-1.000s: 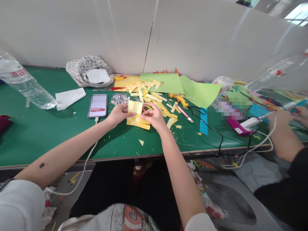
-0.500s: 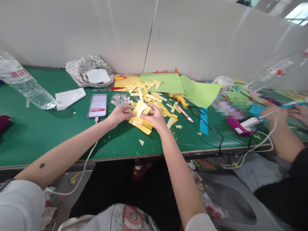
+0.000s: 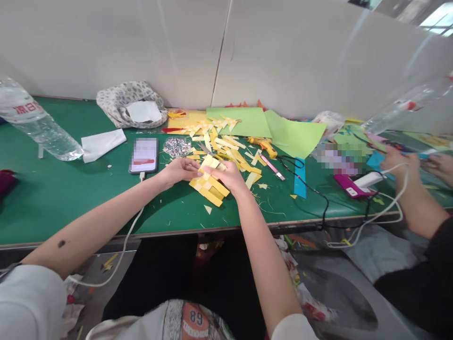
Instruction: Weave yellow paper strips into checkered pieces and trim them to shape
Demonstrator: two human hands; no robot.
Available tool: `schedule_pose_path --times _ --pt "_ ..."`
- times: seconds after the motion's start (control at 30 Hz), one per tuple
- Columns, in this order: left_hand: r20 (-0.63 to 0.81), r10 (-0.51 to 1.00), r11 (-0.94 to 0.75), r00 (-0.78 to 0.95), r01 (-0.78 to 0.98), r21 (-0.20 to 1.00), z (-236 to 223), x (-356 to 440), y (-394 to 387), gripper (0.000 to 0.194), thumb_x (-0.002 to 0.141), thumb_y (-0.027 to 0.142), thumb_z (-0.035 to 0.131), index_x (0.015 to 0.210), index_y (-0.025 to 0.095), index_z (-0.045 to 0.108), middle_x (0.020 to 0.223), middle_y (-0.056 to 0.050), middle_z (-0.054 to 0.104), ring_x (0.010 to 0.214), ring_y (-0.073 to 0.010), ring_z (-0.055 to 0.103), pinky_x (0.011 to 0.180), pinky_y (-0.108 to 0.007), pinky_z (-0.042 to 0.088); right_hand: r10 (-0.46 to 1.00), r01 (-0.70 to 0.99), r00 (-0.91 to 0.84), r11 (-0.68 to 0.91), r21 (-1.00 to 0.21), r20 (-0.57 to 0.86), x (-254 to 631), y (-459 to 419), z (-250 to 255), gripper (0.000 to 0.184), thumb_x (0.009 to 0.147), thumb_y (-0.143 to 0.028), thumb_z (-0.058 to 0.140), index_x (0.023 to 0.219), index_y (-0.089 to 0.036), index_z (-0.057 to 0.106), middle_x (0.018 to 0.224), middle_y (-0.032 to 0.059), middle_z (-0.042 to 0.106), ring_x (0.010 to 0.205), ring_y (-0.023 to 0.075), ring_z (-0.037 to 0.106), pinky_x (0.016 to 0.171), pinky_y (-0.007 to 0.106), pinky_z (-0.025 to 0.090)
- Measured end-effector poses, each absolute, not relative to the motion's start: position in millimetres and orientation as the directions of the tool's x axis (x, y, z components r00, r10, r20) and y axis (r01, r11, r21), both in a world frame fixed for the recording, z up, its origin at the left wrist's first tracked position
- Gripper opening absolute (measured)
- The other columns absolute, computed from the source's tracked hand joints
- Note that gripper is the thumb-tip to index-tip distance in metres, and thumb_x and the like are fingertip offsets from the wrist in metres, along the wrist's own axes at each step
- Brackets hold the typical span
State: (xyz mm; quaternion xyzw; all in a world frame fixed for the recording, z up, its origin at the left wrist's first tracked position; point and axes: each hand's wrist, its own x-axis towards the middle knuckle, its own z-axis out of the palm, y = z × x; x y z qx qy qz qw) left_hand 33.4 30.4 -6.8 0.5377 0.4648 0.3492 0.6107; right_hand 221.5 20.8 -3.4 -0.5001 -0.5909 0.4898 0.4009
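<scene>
Cat. entry, lg. to sm.

1. Green table (image 3: 71, 198), scraps strewn abt. centre.
2. Lt.-green sheets (image 3: 244, 120), 2 pcs., at rear nr. wall.
3. R hand (image 3: 229, 175): closed, thumb over woven paper piece (image 3: 205, 184), other fingers mostly hidden.
4. L hand (image 3: 182, 171): fingers curled, partly closed, tips at piece's L edge; pinching or only touching, can't tell.
5. Woven piece, yellow w/ pale checks: btwn. hands, tilted, strip ends pointing lower R.
6. Phone (image 3: 144, 151), L of hands.
7. Glue gun (image 3: 264, 145), yellow, R rear.
8. Cutter (image 3: 271, 166), pink, nr. gun.
9. Loose strips (image 3: 231, 142), piled behind R hand.

Step (judged): strips being interlaced/folded in-hand. Next move prob. calls for R thumb firm, L fingertips free to guide ends flat w/o creasing.
</scene>
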Motion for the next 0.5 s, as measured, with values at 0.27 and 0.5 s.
schedule_pose_path --times 0.27,0.5 --pt "-0.233 0.917 0.255 0.324 -0.027 0.967 -4.5 34.6 31.1 0.017 0.078 0.029 0.066 0.092 0.019 0.067 0.077 -0.003 0.069 0.067 -0.0106 0.063 0.067 -0.025 0.052 0.999 0.199 -0.033 0.041 -0.979 0.035 220.9 25.3 -6.6 0.031 0.057 -0.043 0.074 0.073 -0.017 0.067 0.066 0.002 0.065 0.059 0.0167 0.058 0.053 0.029 0.045" --pt "-0.281 0.9 0.35 0.332 -0.17 0.921 -4.2 34.1 33.0 0.014 0.085 0.016 0.056 0.095 0.017 0.066 0.08 -0.004 0.07 0.068 -0.0111 0.065 0.074 -0.029 0.055 0.994 0.127 0.077 0.07 -0.989 0.081 215.7 25.6 -9.2 0.039 0.061 -0.051 0.07 0.082 -0.018 0.066 0.076 0.0036 0.068 0.07 0.0199 0.063 0.06 0.03 0.05"
